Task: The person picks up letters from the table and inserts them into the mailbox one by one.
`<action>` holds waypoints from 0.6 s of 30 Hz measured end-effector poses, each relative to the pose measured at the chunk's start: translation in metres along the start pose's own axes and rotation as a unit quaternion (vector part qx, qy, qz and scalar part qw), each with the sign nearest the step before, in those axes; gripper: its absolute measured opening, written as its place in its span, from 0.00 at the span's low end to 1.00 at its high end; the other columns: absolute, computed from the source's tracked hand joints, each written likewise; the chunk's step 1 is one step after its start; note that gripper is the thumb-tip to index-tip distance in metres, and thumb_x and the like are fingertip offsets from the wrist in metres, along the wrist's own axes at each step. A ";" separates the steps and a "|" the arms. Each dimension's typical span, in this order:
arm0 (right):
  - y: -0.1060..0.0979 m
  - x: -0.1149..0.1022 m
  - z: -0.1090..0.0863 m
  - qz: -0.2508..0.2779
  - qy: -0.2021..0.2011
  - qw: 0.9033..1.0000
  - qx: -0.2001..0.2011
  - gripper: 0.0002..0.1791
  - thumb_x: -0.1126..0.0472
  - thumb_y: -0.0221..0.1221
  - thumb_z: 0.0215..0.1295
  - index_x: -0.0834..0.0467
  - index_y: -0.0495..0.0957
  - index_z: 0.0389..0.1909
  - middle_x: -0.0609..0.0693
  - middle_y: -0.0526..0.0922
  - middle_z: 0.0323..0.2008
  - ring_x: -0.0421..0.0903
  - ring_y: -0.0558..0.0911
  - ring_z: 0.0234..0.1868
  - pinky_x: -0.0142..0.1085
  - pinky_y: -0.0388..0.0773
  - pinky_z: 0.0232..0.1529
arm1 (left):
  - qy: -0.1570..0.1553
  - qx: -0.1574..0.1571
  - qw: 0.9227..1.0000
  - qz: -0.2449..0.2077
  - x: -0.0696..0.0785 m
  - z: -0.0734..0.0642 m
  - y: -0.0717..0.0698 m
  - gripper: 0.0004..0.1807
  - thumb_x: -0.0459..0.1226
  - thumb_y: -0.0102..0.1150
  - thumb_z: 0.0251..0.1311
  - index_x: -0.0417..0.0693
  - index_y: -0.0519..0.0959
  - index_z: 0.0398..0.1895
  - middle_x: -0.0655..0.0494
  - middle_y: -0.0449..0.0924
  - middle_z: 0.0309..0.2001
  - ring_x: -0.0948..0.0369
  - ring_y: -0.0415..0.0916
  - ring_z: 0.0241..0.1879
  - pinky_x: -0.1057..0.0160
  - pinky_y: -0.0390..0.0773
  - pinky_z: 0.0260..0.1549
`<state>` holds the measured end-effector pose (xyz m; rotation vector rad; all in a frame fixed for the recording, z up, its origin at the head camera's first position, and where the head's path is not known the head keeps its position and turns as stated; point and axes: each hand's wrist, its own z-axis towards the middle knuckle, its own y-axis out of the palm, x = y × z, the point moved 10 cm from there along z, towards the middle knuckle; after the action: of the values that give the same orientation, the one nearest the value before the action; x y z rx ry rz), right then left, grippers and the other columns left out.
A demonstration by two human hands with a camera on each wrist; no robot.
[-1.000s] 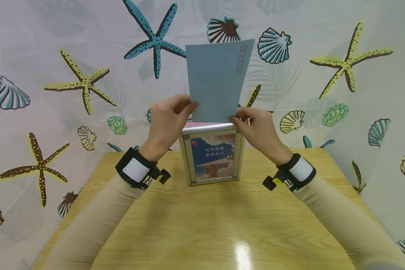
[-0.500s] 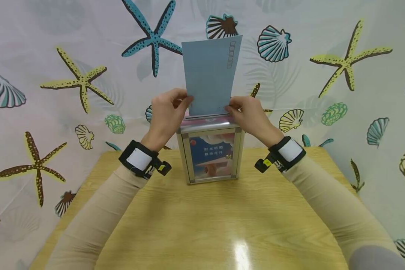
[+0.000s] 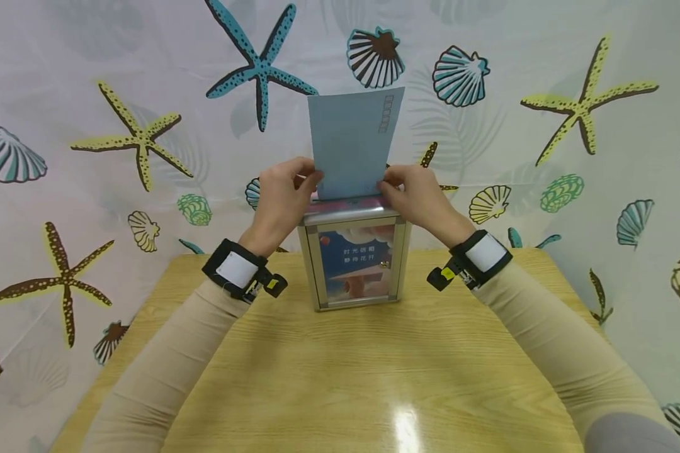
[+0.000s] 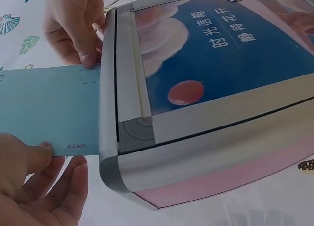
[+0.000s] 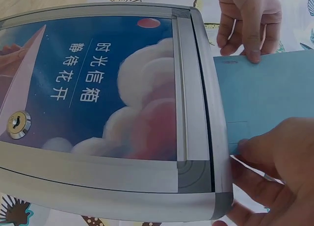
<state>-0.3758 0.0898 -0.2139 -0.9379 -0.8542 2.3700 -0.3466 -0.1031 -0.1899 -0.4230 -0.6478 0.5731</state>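
A light blue envelope (image 3: 354,141) stands upright over a metal-framed letter box (image 3: 354,264), its lower edge at the dark slot in the pink top. My left hand (image 3: 283,192) pinches the envelope's left edge near the bottom between thumb and fingers. On the opposite edge, my right hand (image 3: 419,194) pinches the lower right corner area. The left wrist view shows the envelope (image 4: 44,108) meeting the box's top rim, with a thumb on each side of it. From the right wrist, the envelope's lower end (image 5: 267,88) is partly hidden behind the box rim.
The box stands near the back of a wooden table (image 3: 340,371). Its front door has a blue printed picture and a small lock (image 5: 18,124). A white cloth (image 3: 504,145) with starfish and shells hangs close behind.
The envelope has shifted left and back over the box, then dropped, its top edge now lower. My right hand has moved left with it; both hands keep their pinch.
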 end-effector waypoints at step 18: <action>-0.011 -0.005 0.005 0.020 -0.010 0.999 0.036 0.15 0.59 0.58 0.69 0.60 0.80 0.52 0.58 0.87 0.36 0.52 0.83 0.39 0.50 0.79 0.40 | -0.035 -0.058 0.997 0.036 -0.011 -0.004 0.010 0.07 0.36 0.58 0.67 0.43 0.82 0.43 0.47 0.85 0.40 0.57 0.83 0.37 0.58 0.82 0.33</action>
<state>-0.3738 0.0931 -0.2014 -0.9121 -0.7601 2.4319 -0.3549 -0.1028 -0.2027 -0.5392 -0.7377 0.6222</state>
